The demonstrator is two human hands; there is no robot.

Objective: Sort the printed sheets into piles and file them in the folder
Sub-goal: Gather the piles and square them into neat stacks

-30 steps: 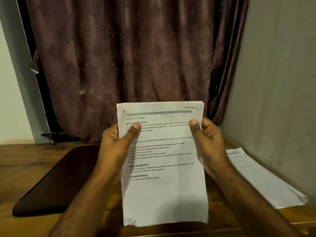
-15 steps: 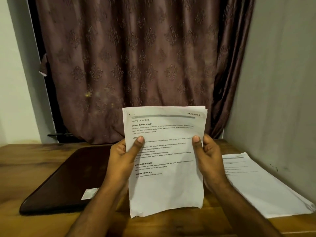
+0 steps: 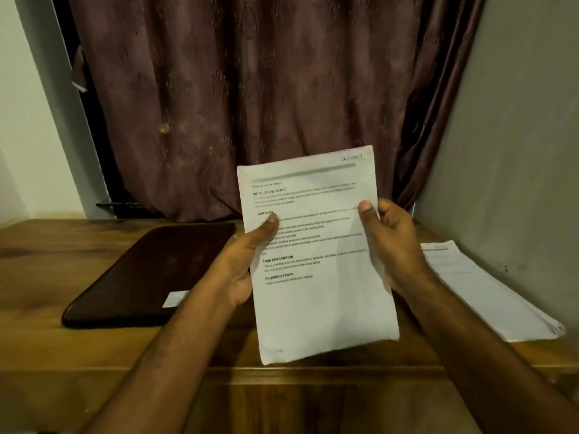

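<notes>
Wooden counter (image 3: 56,267) set against a patterned brown curtain (image 3: 250,98), with a pale wall (image 3: 517,151) at right. Left on the counter: a dark folder (image 3: 150,270), closed and lying flat, bearing a small white label (image 3: 175,298) near its front edge. Centre: a stack of printed sheets (image 3: 319,296) held up above the counter, slightly tilted, its top page showing headings such as "INITIAL SCENE SETUP" and "TASK DESCRIPTION". The left hand (image 3: 241,264) grips the stack's left edge, thumb pressed on the front and the fingers hidden behind the paper. The right hand (image 3: 391,245) grips the right edge, thumb on the front and fingers curled round the back. Right: a pile (image 3: 482,292) of further white sheets lying flat on the counter, close to the wall, apart from the held stack.
</notes>
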